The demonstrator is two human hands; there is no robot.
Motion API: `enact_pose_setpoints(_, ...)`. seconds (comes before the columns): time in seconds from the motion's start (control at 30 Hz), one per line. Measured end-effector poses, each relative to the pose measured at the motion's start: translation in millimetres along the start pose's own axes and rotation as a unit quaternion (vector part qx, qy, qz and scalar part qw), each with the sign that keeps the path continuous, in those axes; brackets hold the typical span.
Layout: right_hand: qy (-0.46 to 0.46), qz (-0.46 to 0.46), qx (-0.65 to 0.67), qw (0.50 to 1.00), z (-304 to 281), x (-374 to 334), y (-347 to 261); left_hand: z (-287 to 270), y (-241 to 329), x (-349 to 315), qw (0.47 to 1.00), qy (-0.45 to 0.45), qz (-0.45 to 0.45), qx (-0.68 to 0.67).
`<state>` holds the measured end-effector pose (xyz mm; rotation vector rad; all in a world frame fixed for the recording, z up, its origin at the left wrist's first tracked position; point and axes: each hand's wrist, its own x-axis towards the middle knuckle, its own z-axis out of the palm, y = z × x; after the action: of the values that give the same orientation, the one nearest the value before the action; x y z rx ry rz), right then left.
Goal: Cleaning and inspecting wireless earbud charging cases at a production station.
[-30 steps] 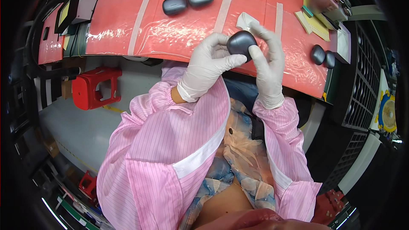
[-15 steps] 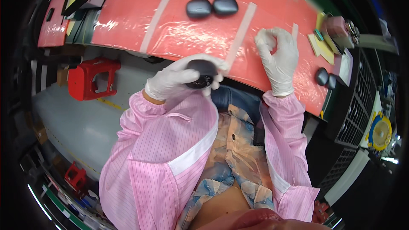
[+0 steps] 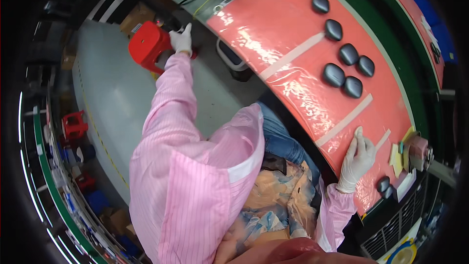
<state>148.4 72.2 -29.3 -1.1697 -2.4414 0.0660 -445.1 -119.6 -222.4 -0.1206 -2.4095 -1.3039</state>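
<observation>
My left hand (image 3: 181, 40), in a white glove, reaches out far left beside the red plastic stool (image 3: 146, 45). Its thumb stands apart from its fingers, close to a dark bar-like part (image 3: 168, 19). No dark case can be made out in it. Over the red table mat (image 3: 273, 24), my right hand (image 3: 358, 160), also gloved, has its fingers drawn together in a pinch. Whatever they hold, if anything, is too small to make out. Several dark, rounded, glossy cases (image 3: 333, 75) lie farther back on the mat.
Light tape strips (image 3: 347, 117) cross the mat. Two more dark cases (image 3: 384, 184) sit near its right end, close to yellow notes (image 3: 396, 156) and a pink container (image 3: 417, 149). A grey bin (image 3: 229, 56) stands under the table edge. Cartons (image 3: 137, 18) are behind the stool.
My view has turned left. My left hand, which held a dark rounded case over my lap, has swung out to the stool. My right hand stays over the mat, its fingers straighter.
</observation>
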Motion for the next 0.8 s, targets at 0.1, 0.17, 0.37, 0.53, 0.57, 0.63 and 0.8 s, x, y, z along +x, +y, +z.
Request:
enact_pose_setpoints(0.1, 0.004, 0.003, 0.076, 0.997, 4, -7, 10, -25, -8, -6, 0.924, -0.215, -0.219, -0.23)
enact_pose_setpoints(0.17, -0.009, 0.013, 0.117, 0.993, -3, -7, 19, -26, -2, -14, 0.7, -0.174, -0.447, -0.529)
enact_pose_setpoints(0.37, 0.191, 0.101, 0.074, 0.973, -95, 42, 127, -65, 40, -49, 0.637, -0.336, -0.462, -0.518)
enact_pose_setpoints(0.53, 0.148, 0.145, -0.029, 0.978, -131, 73, 228, -130, 167, -109, 0.553, -0.648, -0.269, -0.45)
enact_pose_setpoints(0.57, 0.123, 0.136, -0.044, 0.982, -138, 74, 236, -128, 193, -123, 0.57, -0.641, -0.243, -0.453)
enact_pose_setpoints(0.63, 0.068, 0.085, -0.113, 0.988, -136, 83, 241, -144, 257, -161, 0.655, -0.539, -0.298, -0.438)
enact_pose_setpoints(0.8, -0.013, 0.082, -0.132, 0.988, -141, 83, 248, -133, 343, -227, 0.519, -0.645, -0.242, -0.506)
